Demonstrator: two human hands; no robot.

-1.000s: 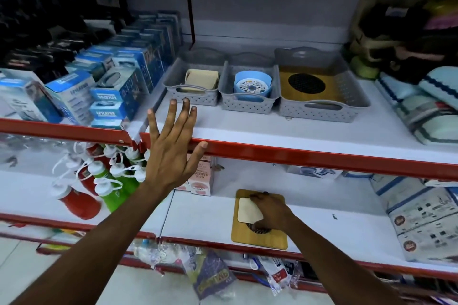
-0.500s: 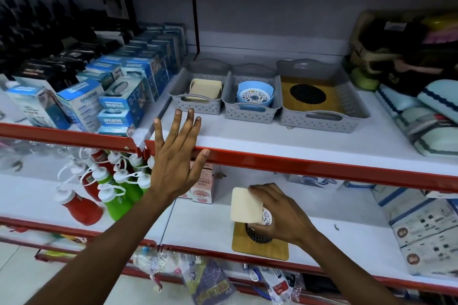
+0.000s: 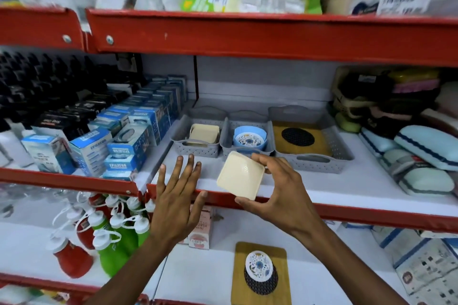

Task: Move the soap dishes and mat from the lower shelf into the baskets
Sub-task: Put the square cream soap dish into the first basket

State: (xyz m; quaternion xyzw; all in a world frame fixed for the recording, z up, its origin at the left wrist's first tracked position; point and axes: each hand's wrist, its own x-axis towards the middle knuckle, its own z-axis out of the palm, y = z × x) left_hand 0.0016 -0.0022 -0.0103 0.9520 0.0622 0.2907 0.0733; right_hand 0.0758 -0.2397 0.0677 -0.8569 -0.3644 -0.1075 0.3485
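Observation:
My right hand (image 3: 280,193) grips a cream square soap dish (image 3: 241,176), held tilted just above the red front edge of the middle shelf, in front of the baskets. My left hand (image 3: 177,195) hovers open beside it with fingers spread. Three grey baskets stand on the middle shelf: the left basket (image 3: 198,148) holds cream dishes, the middle basket (image 3: 247,152) holds a blue round dish (image 3: 250,137), the right basket (image 3: 312,163) holds a wooden mat with a black grille. On the lower shelf lies a wooden mat (image 3: 261,272) with a round patterned soap dish (image 3: 259,265) on top.
Blue boxes (image 3: 124,141) fill the shelf left of the baskets; pale blue cases (image 3: 421,156) lie to the right. Red and green bottles (image 3: 111,238) stand on the lower shelf at left. A small carton (image 3: 200,230) stands behind my left wrist. The red upper shelf edge (image 3: 247,34) overhangs.
My right hand has lifted the cream dish from the lower shelf up to the middle shelf's front edge. The view has tilted upward. My left hand stays open near the edge.

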